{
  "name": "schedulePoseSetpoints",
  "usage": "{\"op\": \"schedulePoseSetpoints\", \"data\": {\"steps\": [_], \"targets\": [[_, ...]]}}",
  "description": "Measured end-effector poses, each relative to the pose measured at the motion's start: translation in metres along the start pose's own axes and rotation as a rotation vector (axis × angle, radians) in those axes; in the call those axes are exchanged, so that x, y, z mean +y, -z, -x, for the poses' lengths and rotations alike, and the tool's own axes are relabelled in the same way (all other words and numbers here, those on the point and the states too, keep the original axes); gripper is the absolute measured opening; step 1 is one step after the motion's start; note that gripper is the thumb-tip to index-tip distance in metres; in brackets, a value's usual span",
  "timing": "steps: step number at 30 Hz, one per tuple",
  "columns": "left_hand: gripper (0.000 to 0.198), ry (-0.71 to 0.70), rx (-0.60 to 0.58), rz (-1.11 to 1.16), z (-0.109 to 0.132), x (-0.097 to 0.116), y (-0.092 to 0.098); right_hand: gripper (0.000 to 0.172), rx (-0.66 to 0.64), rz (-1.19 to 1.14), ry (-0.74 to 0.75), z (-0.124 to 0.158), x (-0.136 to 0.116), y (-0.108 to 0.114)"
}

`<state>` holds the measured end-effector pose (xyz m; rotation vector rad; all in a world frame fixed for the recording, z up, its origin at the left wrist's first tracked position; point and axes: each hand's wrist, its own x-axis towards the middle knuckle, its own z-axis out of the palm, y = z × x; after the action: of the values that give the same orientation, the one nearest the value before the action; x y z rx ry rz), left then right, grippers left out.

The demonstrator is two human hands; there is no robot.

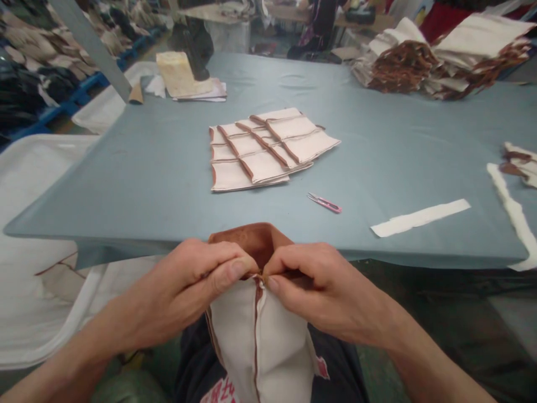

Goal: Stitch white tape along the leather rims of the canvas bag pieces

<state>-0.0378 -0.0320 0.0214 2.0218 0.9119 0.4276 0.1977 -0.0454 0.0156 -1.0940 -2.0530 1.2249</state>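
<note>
A cream fabric pouch [281, 336] with a brown lining hangs between my hands at the table's front edge, its open mouth facing away from me. A brown seam runs down its middle. My left hand [210, 277] pinches the rim just left of that seam. On the other side of the seam, my right hand [310, 280] pinches the rim between thumb and forefinger. The fingertips of both hands almost meet. Beyond them, several flat cream fabric pieces with brown edges [268, 145] lie overlapped on the table. Pink thread snips [327, 202] rest nearby.
The blue-grey table [146, 184] spans the view. A white strip [422, 217] lies at right, near a fluffy white strip [514, 218]. Fabric stacks [403, 61] sit at the back right, and a yellowish block [174, 73] at the back left. White bins [25, 358] stand left.
</note>
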Motion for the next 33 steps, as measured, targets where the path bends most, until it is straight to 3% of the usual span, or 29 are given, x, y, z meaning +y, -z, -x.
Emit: {"op": "schedulePoseSetpoints", "data": {"steps": [5, 13, 17, 22, 25, 28, 33], "targets": [[0.043, 0.015, -0.138, 0.067, -0.015, 0.005, 0.006, 0.018, 0.131, 0.334, 0.269, 0.004, 0.001, -0.005], [0.038, -0.019, -0.273, 0.102, -0.024, 0.006, 0.008, 0.031, 0.189, 0.591, 0.391, 0.010, 0.002, -0.004], [0.030, -0.114, -0.235, -0.047, -0.024, 0.010, 0.007, 0.026, 0.177, 0.503, 0.379, 0.010, 0.004, -0.002], [0.025, -0.288, -0.067, -0.253, -0.017, 0.011, -0.006, 0.018, 0.154, 0.207, 0.343, 0.009, 0.014, -0.002], [0.024, -0.241, -0.029, -0.112, -0.017, 0.003, -0.014, 0.022, 0.229, 0.339, 0.389, 0.010, 0.015, -0.009], [0.024, -0.118, -0.067, 0.142, -0.021, -0.006, -0.016, 0.029, 0.316, 0.555, 0.412, 0.011, 0.013, -0.016], [0.031, 0.012, -0.172, 0.299, -0.029, -0.012, -0.010, 0.026, 0.196, 0.453, 0.385, 0.012, 0.013, -0.013]]}}
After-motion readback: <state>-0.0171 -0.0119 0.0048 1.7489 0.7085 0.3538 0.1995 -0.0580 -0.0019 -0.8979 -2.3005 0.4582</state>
